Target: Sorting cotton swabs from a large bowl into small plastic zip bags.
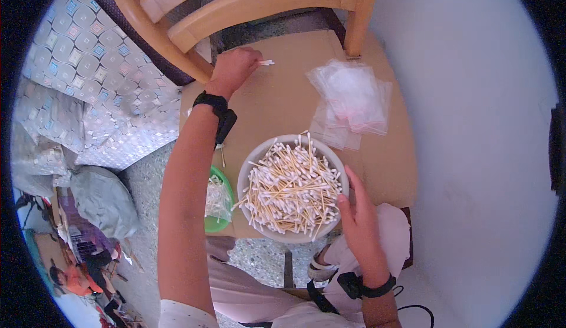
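Note:
A round white bowl (243,172) heaped with cotton swabs (295,186) stands at the near edge of a cardboard-covered chair seat (277,104). My right hand (358,216) holds the bowl's right rim, thumb on the inner side and fingers outside. Reaching past the bowl to the far left of the seat, my left hand (234,68) is closed on a few cotton swabs, whose white tips (267,63) stick out to the right of the fingers. Left of the bowl, partly behind my left forearm, is a green bowl (219,225) with a clear bag of cotton swabs (217,199).
Clear zip bags (354,98) lie piled on the right of the seat. A wooden chair back (265,4) rises at the far side. A white wall (471,139) borders the right. Patterned wrapped bundles (88,63) and a grey sack (103,201) sit at left; another person (76,278) is lower left.

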Tool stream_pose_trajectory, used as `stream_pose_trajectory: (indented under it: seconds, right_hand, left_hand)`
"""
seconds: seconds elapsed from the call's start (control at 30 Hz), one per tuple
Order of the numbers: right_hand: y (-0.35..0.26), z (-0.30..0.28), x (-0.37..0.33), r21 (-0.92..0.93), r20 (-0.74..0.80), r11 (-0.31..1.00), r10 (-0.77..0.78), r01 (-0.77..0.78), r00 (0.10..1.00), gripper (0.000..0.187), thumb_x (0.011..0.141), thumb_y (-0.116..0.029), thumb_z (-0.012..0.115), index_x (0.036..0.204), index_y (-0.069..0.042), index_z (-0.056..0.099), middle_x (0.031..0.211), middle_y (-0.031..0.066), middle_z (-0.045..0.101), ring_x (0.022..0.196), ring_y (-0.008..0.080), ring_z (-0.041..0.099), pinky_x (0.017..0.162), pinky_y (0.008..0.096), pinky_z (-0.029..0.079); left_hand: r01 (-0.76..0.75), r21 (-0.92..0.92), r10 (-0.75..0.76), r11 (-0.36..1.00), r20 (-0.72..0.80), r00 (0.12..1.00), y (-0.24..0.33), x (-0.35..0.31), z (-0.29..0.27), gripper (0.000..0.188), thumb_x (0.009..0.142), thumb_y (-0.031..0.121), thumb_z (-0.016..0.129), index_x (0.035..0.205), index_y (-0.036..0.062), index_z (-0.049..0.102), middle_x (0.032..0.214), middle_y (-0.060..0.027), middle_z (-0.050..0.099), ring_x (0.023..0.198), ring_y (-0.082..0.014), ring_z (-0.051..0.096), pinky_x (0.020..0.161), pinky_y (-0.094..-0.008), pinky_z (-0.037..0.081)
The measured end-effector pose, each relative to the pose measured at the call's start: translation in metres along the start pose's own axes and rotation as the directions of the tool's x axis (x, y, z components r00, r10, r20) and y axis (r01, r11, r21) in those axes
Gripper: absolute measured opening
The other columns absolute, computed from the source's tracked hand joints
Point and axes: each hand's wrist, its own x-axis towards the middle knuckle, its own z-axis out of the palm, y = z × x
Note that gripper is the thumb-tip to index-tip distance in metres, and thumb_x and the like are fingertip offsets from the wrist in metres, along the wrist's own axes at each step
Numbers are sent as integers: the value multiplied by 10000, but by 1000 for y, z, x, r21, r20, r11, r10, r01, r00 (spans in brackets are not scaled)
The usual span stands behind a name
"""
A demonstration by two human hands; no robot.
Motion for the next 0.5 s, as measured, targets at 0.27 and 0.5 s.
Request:
stream_pose_trajectory:
  seconds: [0.27, 0.5]
  right_hand:
    - [4, -1, 1, -80, -7, 995, -60, 60, 998, 459, 957, -94, 479, 1397, -16, 372, 1344, 239, 486, 1226, 372, 494, 1041, 430, 373]
    - [3, 0, 3, -91, 15, 995, -49, 50, 999, 465, 954, -80, 484, 1402, -21, 373, 1342, 221, 494, 1193, 328, 520, 976, 392, 432]
  left_hand:
    - [-16, 13, 16, 1000, 31, 999, -3, 10, 16, 120, 823, 188, 636, 924, 129, 664, 899, -116, 652, 909, -340, 619, 791, -448, 487]
    - [66, -111, -58, 992, 75, 996, -15, 10, 21, 109, 828, 175, 617, 912, 112, 644, 902, -135, 648, 901, -361, 615, 776, -465, 482]
